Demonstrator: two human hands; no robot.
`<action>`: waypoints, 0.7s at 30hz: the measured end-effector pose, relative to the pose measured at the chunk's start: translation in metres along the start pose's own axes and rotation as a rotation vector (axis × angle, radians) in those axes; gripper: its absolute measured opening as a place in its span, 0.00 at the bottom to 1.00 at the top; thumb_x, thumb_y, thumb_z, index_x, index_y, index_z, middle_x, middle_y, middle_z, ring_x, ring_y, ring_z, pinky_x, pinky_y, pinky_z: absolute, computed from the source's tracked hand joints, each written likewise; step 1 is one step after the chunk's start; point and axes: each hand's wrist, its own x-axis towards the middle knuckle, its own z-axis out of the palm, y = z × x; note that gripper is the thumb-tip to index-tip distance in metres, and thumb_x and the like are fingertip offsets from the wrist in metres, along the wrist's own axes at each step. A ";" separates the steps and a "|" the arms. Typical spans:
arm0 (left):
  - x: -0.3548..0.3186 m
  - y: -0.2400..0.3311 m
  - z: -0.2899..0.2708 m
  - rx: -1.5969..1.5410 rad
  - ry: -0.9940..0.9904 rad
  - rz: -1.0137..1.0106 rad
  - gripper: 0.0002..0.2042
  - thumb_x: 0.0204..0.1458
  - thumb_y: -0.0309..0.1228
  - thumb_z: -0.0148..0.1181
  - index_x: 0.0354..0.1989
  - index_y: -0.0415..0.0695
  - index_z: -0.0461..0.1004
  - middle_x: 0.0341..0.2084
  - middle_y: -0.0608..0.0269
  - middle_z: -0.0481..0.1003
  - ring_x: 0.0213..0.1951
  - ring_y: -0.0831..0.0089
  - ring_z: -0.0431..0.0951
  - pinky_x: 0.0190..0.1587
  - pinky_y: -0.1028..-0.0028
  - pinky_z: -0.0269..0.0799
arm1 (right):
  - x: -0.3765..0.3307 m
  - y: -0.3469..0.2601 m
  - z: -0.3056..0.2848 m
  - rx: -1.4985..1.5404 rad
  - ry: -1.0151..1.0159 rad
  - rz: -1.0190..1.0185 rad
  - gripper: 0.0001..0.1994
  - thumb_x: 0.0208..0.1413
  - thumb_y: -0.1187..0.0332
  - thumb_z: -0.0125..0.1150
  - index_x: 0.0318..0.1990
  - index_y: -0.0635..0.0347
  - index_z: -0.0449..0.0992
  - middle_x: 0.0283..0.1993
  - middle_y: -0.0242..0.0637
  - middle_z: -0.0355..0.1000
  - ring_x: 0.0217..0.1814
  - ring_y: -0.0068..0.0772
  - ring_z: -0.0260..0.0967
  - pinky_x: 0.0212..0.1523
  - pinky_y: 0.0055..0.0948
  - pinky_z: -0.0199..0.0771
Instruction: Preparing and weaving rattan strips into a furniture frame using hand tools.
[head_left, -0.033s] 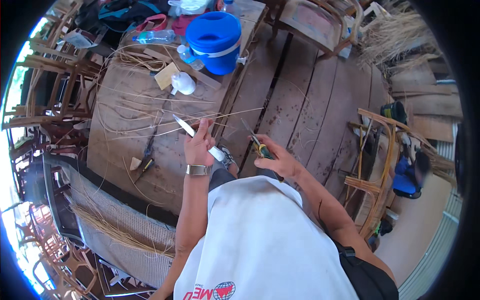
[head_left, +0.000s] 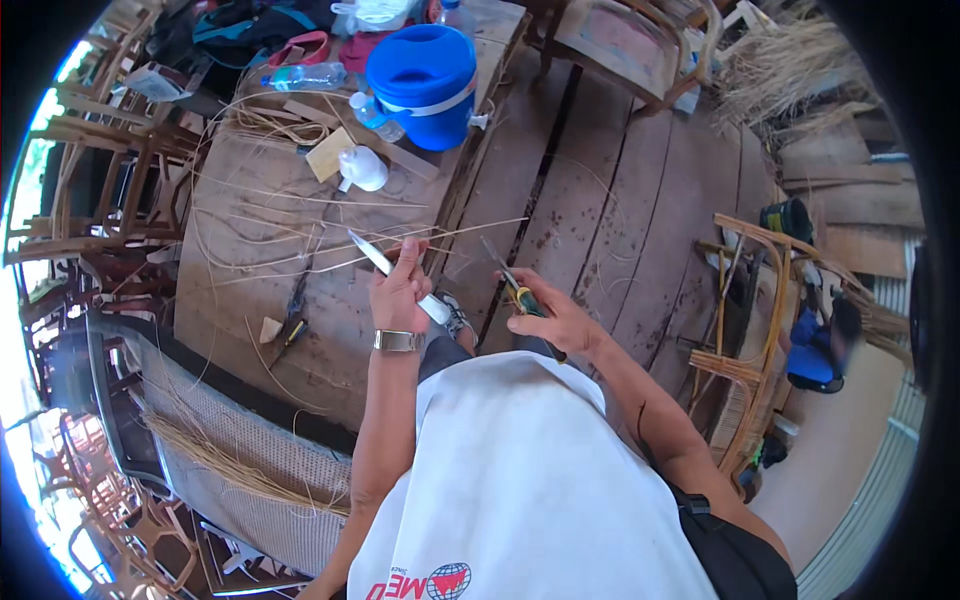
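Strands (head_left: 480, 228) cross below blue cooler (head_left: 422, 75); left hand (head_left: 400, 283) pinches white blade (head_left: 368, 250), right hand (head_left: 550, 312) grips green-handled tool (head_left: 527, 301); apparent strand-handling next demands steadiness.

I look out from my own head, through the left of two wide fisheye cameras worn side by side, pointed steeply down. My shirt (head_left: 510, 450) is nearest the lens, filling the lower middle, with my left forearm (head_left: 386, 420) and right forearm (head_left: 650, 405) beside it. My left grip (head_left: 400, 282) and right grip (head_left: 542, 314) sit near the centre, farther off. Beyond them the view spreads over the bench (head_left: 335, 360) and plank floor (head_left: 665, 245), upright and unmirrored, straight edges bending toward its round, dark rim.
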 end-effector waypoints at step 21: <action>-0.017 -0.032 -0.015 -0.221 0.077 -0.141 0.06 0.54 0.32 0.65 0.31 0.45 0.75 0.29 0.65 0.77 0.15 0.87 0.60 0.16 0.83 0.53 | 0.008 0.026 0.012 0.243 -0.087 0.271 0.25 0.53 0.66 0.63 0.59 0.60 0.66 0.41 0.27 0.66 0.41 0.18 0.64 0.39 0.18 0.65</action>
